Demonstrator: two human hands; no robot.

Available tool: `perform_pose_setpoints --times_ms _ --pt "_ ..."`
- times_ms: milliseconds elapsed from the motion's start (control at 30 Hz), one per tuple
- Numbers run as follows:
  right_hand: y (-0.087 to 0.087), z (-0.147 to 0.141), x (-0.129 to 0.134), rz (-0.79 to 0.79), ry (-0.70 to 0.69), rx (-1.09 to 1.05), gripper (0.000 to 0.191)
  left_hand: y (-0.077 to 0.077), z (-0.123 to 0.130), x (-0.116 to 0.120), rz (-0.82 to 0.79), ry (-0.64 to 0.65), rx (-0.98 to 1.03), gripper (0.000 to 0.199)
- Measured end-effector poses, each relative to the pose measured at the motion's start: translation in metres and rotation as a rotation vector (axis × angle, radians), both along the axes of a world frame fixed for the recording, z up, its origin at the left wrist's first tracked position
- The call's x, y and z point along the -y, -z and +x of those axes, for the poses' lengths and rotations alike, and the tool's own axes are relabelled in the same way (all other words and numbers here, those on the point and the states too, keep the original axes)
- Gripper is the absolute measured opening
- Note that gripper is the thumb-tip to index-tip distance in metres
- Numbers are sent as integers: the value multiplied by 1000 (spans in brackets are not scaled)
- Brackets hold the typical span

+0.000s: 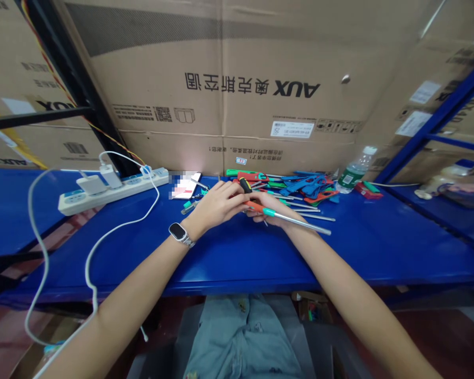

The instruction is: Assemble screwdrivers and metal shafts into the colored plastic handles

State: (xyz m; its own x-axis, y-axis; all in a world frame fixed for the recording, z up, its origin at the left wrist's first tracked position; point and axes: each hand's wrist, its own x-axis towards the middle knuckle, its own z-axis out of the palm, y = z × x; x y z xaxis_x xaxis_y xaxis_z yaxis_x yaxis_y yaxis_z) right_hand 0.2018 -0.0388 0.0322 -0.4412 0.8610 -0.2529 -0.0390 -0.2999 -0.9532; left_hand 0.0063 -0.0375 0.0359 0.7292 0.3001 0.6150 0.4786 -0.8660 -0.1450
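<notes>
My left hand, with a watch at its wrist, has its fingers closed on the orange and green handle of a tool. From that handle a long metal rod slants down to the right, over my right wrist. Against it is my right hand, fingers curled. A black and yellow screwdriver handle pokes up between the hands and runs into the right one; its grip is partly hidden. Just behind lie several similar rods and red and green handles.
Blue plastic pieces and a water bottle are at the back right. A phone lies behind my left hand. The power strip has a white cable looping over the blue table. Cardboard boxes stand behind.
</notes>
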Motion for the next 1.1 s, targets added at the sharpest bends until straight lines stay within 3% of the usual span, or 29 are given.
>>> perform_pose_setpoints --times_ms 100,233,333,567,667,867,1100 --pt "6 10 0 334 58 299 16 -2 -8 -2 -46 -34 117 27" --pt "12 17 0 732 -53 699 9 -4 -15 -4 -120 -167 173 30" --pt "12 14 4 798 -75 896 10 -3 -14 -5 -156 -253 118 30" --pt "8 9 11 809 -38 1086 17 0 -10 -5 -191 -327 11 33" --pt "9 11 7 785 20 975 26 2 -10 -5 -198 -348 -11 33" --pt "13 3 -5 577 238 259 51 4 -8 -5 -261 -337 28 27" --pt "20 -20 0 677 439 164 59 5 3 6 -513 -148 154 21"
